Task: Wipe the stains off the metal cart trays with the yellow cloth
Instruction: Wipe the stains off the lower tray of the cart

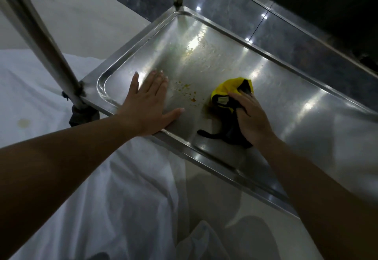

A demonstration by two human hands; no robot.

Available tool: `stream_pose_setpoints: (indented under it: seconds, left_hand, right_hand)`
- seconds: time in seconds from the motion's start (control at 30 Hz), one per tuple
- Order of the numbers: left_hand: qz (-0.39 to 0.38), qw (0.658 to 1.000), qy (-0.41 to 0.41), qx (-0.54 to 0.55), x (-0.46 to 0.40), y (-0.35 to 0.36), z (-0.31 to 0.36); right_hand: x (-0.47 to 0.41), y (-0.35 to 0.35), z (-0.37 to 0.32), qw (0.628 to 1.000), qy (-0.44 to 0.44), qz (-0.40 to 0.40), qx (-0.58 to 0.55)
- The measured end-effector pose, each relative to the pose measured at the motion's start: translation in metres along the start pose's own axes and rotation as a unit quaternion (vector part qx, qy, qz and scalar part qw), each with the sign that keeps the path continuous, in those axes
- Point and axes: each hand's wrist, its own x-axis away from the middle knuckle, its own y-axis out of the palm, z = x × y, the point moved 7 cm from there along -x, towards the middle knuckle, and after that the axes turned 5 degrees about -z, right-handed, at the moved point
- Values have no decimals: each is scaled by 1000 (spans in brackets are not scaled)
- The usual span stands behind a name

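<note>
Metal cart tray (276, 104): shiny, orange stains (189, 93) centre-left. Yellow cloth (227, 92): bunched, black-backed, right of stains.

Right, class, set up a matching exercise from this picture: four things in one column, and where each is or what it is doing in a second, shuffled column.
Things
1. left hand
2. right hand
3. yellow cloth
4. orange stains

States
A. bunched on the tray
B. scattered between the hands
C. flat, fingers spread
D. gripping the cloth

Pairs: 1-C, 2-D, 3-A, 4-B
</note>
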Motion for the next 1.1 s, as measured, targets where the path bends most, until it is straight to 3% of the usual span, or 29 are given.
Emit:
stream_pose_setpoints:
  seconds: [0.17,0.23,0.3,0.4,0.57,0.67,0.83,1.1]
  left_hand:
    - [22,999,-16,-26,1,-1,-1]
    - [31,999,-27,-27,3,-3,-2]
    - [32,999,-29,-19,4,-6,-3]
    - [29,999,-29,13,5,-8,-7]
    - [64,996,-56,3,11,-21,-52]
    - [47,995,-87,-16,21,-18,-88]
    - [68,995,-77,-11,25,-19,-86]
    - [47,994,-95,33,32,-16,-87]
  right_hand:
    - [48,6,-8,975,174,127,-54]
    - [53,20,-21,956,254,114,-89]
    - [52,33,-32,949,272,71,-141]
    - [52,34,-32,958,242,5,-153]
    - [71,15,-23,983,132,-86,93]
    - [75,17,-23,985,92,-79,120]
    - [78,29,-29,992,81,-25,92]
    - [29,55,-60,992,28,-48,110]
